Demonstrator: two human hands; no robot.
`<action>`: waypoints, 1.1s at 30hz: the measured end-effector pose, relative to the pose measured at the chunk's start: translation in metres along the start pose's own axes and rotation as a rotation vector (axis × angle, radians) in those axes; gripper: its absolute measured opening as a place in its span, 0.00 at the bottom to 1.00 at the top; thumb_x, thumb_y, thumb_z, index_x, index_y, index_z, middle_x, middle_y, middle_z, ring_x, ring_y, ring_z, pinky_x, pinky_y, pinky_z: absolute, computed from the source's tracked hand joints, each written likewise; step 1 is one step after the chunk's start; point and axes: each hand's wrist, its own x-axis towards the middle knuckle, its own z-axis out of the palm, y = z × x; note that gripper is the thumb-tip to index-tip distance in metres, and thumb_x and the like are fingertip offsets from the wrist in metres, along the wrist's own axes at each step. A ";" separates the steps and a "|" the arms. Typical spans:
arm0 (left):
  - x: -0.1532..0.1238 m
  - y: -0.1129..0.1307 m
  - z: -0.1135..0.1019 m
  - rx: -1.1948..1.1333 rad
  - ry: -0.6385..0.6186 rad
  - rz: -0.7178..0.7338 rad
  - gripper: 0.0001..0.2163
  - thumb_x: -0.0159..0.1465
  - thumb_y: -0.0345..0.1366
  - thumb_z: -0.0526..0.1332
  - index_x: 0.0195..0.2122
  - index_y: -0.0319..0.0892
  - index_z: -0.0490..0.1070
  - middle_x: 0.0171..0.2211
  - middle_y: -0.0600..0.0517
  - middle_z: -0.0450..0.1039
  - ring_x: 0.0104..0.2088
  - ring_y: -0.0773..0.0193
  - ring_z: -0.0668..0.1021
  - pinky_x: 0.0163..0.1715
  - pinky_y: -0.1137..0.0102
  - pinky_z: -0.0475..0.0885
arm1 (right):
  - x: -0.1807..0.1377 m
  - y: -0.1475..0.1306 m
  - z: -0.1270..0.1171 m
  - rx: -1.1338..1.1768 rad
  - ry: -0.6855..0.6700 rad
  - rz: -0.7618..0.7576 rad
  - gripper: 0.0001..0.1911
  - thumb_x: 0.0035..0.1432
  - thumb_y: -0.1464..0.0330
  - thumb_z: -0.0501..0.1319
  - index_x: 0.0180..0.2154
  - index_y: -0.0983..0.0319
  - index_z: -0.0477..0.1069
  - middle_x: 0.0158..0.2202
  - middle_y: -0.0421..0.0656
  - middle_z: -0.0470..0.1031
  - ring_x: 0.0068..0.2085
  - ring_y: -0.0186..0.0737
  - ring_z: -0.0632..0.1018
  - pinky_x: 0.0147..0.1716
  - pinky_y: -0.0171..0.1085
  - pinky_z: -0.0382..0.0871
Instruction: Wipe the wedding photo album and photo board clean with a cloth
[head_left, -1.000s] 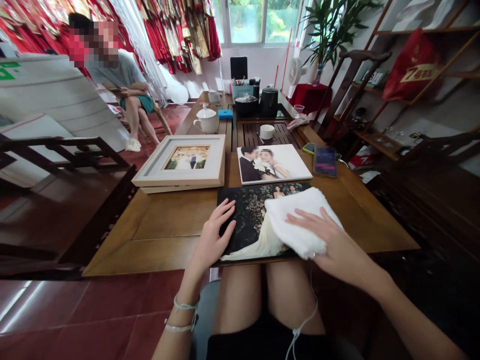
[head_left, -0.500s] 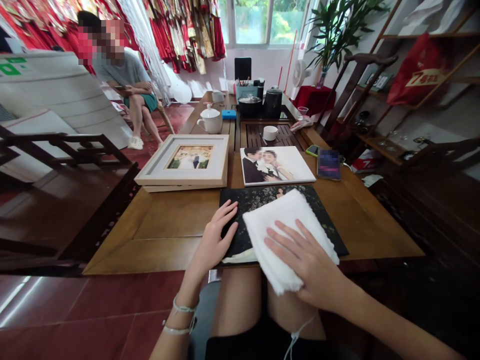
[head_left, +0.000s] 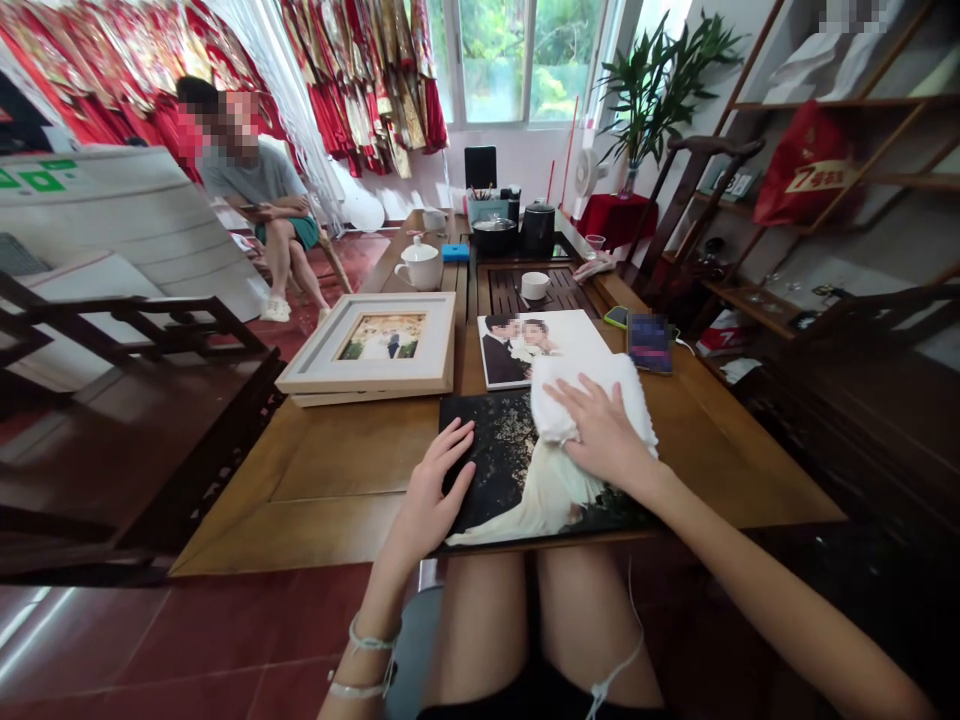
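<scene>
A dark photo panel (head_left: pixel 487 480) with a pale, flowing dress printed on it lies at the near table edge. My left hand (head_left: pixel 439 490) rests on its left side, fingers stretched out and holding nothing. At the panel's upper right, my right hand (head_left: pixel 604 430) holds a folded white cloth (head_left: pixel 634 400), its fingers spread over the top. The thumb is partly hidden at the cloth's lower edge. The cloth covers the panel's upper right part and overlaps the lower right of a white photo panel (head_left: pixel 495 360) showing a couple.
Stacked light wooden frames (head_left: pixel 367 385) stand left on the table (head_left: pixel 322 500). Farther back are a lidded white cup (head_left: pixel 420 268), a small white bowl (head_left: pixel 534 286) and a dark pot (head_left: pixel 495 238). A phone (head_left: pixel 649 345) lies right. A person (head_left: pixel 262 190) sits at left.
My right hand has slid the cloth away from me, from the panel's near edge to its far right corner, uncovering the printed dress. My left hand stays on the panel.
</scene>
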 end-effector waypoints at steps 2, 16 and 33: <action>0.000 0.000 0.000 0.000 0.005 0.003 0.18 0.69 0.37 0.54 0.58 0.44 0.68 0.63 0.46 0.65 0.67 0.55 0.61 0.65 0.52 0.57 | -0.020 -0.021 0.000 -0.002 -0.048 -0.151 0.45 0.44 0.77 0.57 0.66 0.62 0.54 0.68 0.48 0.55 0.68 0.63 0.50 0.61 0.70 0.38; 0.000 -0.002 0.001 -0.019 0.014 0.019 0.17 0.68 0.37 0.55 0.57 0.44 0.70 0.62 0.45 0.66 0.66 0.55 0.62 0.65 0.52 0.58 | -0.081 0.058 -0.011 0.093 0.029 -0.175 0.44 0.45 0.78 0.53 0.65 0.56 0.56 0.66 0.44 0.60 0.68 0.49 0.55 0.63 0.61 0.47; 0.001 -0.001 0.001 -0.022 0.026 0.022 0.17 0.68 0.36 0.55 0.57 0.43 0.70 0.61 0.44 0.67 0.66 0.55 0.63 0.64 0.50 0.59 | -0.090 -0.036 -0.005 0.014 -0.118 -0.476 0.50 0.39 0.78 0.54 0.68 0.60 0.50 0.70 0.42 0.49 0.70 0.54 0.45 0.64 0.64 0.37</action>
